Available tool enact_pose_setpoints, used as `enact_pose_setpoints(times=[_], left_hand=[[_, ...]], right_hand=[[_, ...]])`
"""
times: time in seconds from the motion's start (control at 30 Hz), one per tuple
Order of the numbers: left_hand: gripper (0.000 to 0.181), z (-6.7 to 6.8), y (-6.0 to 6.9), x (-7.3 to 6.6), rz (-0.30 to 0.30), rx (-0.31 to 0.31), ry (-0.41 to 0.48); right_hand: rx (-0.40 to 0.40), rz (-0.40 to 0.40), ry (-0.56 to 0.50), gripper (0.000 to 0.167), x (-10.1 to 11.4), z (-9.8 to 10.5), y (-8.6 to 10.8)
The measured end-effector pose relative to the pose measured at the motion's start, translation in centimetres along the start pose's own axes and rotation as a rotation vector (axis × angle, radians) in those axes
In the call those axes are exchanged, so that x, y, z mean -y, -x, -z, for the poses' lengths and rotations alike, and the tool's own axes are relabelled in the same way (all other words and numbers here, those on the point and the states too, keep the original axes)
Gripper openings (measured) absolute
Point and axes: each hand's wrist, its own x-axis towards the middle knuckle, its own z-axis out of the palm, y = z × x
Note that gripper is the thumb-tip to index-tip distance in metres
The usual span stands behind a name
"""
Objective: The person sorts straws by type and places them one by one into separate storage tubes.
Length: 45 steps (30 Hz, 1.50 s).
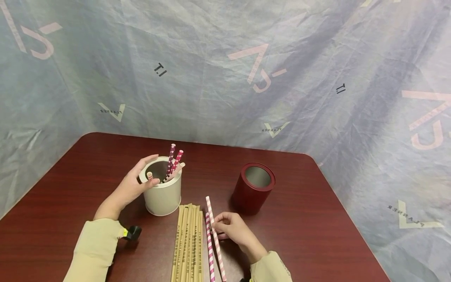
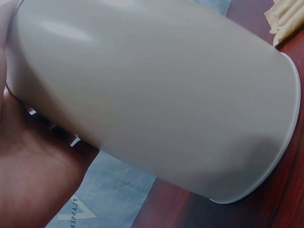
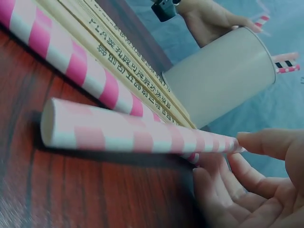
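Note:
My left hand [image 1: 131, 187] grips the upper rim of a cream-white canister [image 1: 163, 200], thumb at the near side and fingers round the back. Several paper straws stand in it, among them a purple dotted one [image 1: 171, 156] and a red dotted one [image 1: 177, 159]. Between thumb and fingers my right hand [image 1: 230, 230] pinches a pale pink striped straw [image 3: 142, 135], whose near end looks just above the table in the right wrist view. Close on its left lies a hot-pink striped straw [image 1: 210, 250]. The left wrist view is mostly filled by the canister's side [image 2: 156, 99].
Several paper-wrapped straws [image 1: 188, 243] with printed text lie in a row in front of the canister. A dark red canister [image 1: 251, 197] stands at the right on the brown table [image 1: 306, 231]. A printed grey cloth [image 1: 201, 78] hangs behind the table.

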Motion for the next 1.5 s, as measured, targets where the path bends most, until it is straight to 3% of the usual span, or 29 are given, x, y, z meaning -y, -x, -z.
enact_pose_setpoints(times=[0.37, 0.67, 1.1, 1.5], left_hand=[[0.07, 0.0, 0.0, -0.1, 0.004, 0.002, 0.0], [0.071, 0.0, 0.1, -0.5, 0.002, -0.003, 0.002], [0.07, -0.1, 0.0, -0.3, -0.012, -0.01, 0.013], [0.07, 0.0, 0.1, -0.3, 0.011, -0.003, -0.008]], right_hand=[[0.015, -0.017, -0.105, 0.034, -0.5, 0.2, -0.2], [0.013, 0.031, -0.161, 0.034, 0.0, 0.4, -0.3], [-0.133, 0.196, -0.052, 0.035, 2.0, 0.6, -0.7], [-0.295, 0.356, 0.083, 0.024, 3.2, 0.2, -0.9]])
